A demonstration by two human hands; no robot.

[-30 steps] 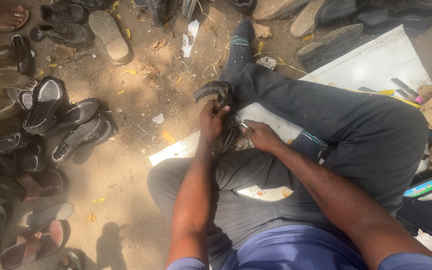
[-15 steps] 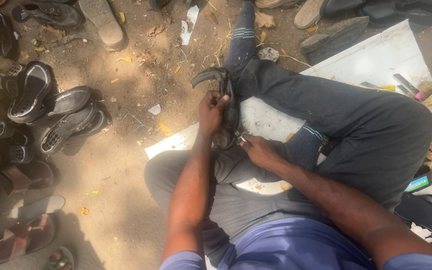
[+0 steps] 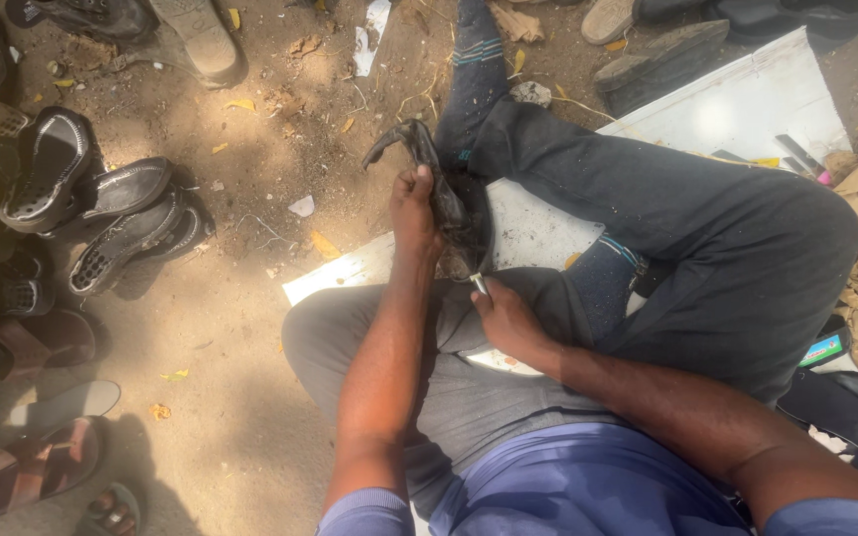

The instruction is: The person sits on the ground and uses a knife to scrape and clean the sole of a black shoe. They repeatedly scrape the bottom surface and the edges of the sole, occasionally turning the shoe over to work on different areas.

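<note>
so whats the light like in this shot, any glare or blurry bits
Head view: dappled sun and leaf shadow fall across the dirt ground; the white board glares, nearly washed out; the left hand and the dark sandal it grips sit in shade, with detail muddy there; the right hand with its small metal tool is sharp enough; the shoe pile at the left is dim.
</note>
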